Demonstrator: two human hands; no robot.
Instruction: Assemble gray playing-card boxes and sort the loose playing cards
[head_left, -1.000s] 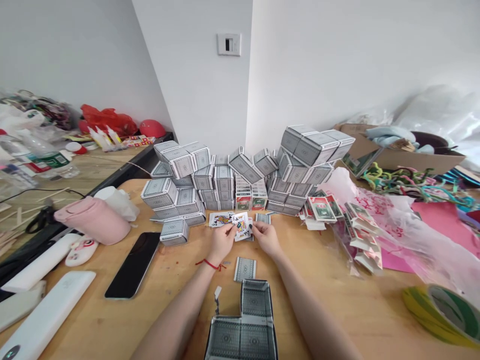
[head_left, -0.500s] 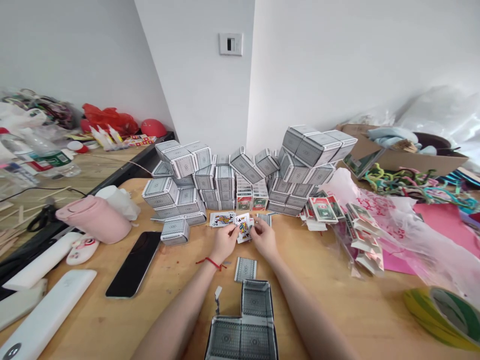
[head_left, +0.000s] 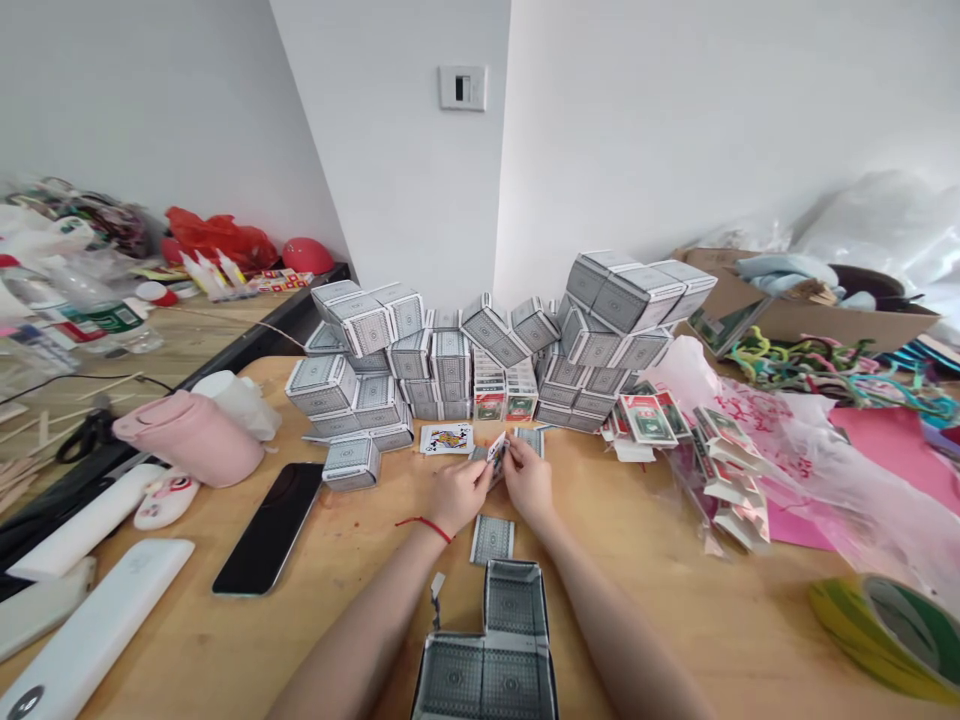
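A playing card (head_left: 496,449) is pinched between my left hand (head_left: 459,492) and my right hand (head_left: 529,480), tilted so that its face shows only narrowly. Both hands have their fingers closed at its edges. Face up beyond my left hand lies a queen card (head_left: 447,438). Past my right fingers a patterned card back (head_left: 531,440) shows on the table. Another card (head_left: 492,539) rests face down between my wrists. Nearest me stands an L-shaped piece made of folded cards (head_left: 484,665).
Stacked card blocks (head_left: 360,330) rise at the back left, with more blocks (head_left: 615,300) at the back right. Card boxes (head_left: 649,418) and a pink plastic bag (head_left: 795,440) lie right. A phone (head_left: 268,528) and a pink cup (head_left: 191,437) are left; a tape roll (head_left: 885,630) sits front right.
The card in my hands has turned from facing me to nearly edge-on. My left hand has rolled over it, and its fingers have come closer to my right hand.
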